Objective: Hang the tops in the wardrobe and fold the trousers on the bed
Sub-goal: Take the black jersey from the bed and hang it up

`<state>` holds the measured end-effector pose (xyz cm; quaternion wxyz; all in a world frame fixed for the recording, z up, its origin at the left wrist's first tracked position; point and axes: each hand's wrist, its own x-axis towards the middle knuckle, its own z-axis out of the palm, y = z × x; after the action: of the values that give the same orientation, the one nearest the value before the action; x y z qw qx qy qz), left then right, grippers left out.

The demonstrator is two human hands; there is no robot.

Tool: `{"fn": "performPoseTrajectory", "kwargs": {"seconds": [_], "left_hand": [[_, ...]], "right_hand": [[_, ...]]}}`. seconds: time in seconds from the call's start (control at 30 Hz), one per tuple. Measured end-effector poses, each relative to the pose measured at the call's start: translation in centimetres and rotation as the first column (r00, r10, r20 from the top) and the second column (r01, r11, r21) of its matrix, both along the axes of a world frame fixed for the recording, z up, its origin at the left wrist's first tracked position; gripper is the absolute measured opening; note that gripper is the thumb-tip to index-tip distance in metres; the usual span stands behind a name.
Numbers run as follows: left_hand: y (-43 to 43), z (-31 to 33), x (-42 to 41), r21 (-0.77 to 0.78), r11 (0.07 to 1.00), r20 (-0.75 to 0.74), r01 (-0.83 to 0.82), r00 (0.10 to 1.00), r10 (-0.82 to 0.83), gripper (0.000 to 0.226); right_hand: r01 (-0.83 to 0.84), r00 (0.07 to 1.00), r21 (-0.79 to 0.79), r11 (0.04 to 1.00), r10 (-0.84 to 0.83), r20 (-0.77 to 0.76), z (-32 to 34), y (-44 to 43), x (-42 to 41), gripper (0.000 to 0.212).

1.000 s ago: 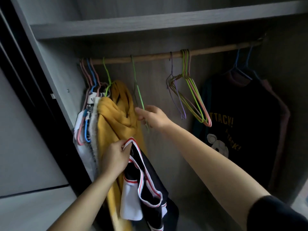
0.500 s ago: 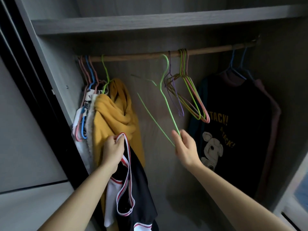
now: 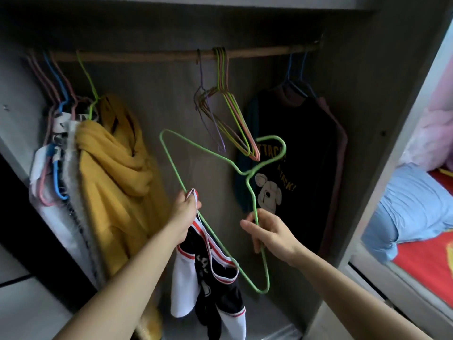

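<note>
I stand at the open wardrobe. My left hand (image 3: 185, 209) pinches the red-and-white strap of a black and white sleeveless top (image 3: 208, 285), which hangs down below it. My right hand (image 3: 267, 233) grips a green wire hanger (image 3: 171, 165) by one arm; the hanger is off the rail, tilted, its hook pointing right. The hanger's lower wire runs past the strap by my left hand. The wooden rail (image 3: 157, 55) crosses the top of the wardrobe.
A yellow hooded top (image 3: 115, 173) and pale garments hang at the left. Several empty wire hangers (image 3: 228, 119) hang mid-rail. A black printed T-shirt (image 3: 294, 148) hangs at the right. The bed (image 3: 426, 263), red sheet with blue cloth, lies beyond the wardrobe's right side.
My right hand took the green hanger off the rail and brought it down to the middle. My left hand carried the sleeveless top rightward to meet the hanger.
</note>
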<state>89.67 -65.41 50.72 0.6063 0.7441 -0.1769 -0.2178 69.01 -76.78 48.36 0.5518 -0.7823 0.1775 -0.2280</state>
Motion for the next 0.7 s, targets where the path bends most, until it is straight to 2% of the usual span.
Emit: {"fn": "performPoseTrajectory", "kwargs": {"seconds": [0.07,0.13,0.2,0.23,0.3,0.4,0.57,0.7], "left_hand": [[-0.3,-0.5,-0.6,0.104,0.991,0.119,0.081,0.988,-0.094,0.034],[-0.3,-0.5,-0.8,0.151,0.984,0.247,0.089,0.961,-0.125,0.019],[-0.2,-0.3,-0.9,0.127,0.992,0.388,0.008,0.920,-0.057,0.007],[0.0,-0.1,-0.8,0.115,0.991,0.447,-0.065,0.895,0.007,0.009],[0.5,0.2,-0.6,0.109,0.975,0.547,-0.193,0.830,0.103,0.016],[0.9,0.5,-0.5,0.148,0.954,0.609,-0.259,0.784,0.119,0.017],[1.2,0.3,-1.1,0.194,0.898,0.632,-0.396,0.751,0.194,0.017],[1.4,0.8,-1.0,0.215,0.829,0.662,-0.517,0.701,0.265,0.017]], "right_hand": [[0.033,0.998,0.055,0.998,-0.037,0.060,0.9,-0.1,0.5,0.044],[0.049,0.992,0.136,0.989,-0.065,0.112,1.2,-0.4,0.9,0.037],[0.098,0.987,0.214,0.972,-0.122,0.101,0.9,-0.9,0.6,0.037],[0.123,0.986,0.218,0.968,-0.145,0.084,0.7,-1.4,0.3,0.045],[0.159,0.985,0.084,0.984,-0.163,0.047,0.2,-2.3,-0.8,0.062],[0.158,0.987,-0.182,0.970,-0.153,0.041,-0.6,-3.4,-3.2,0.064],[0.171,0.985,-0.188,0.967,-0.166,0.041,-1.0,-5.7,-6.2,0.076],[0.134,0.990,-0.254,0.958,-0.140,-0.003,-0.9,-7.5,-8.2,0.077]]}}
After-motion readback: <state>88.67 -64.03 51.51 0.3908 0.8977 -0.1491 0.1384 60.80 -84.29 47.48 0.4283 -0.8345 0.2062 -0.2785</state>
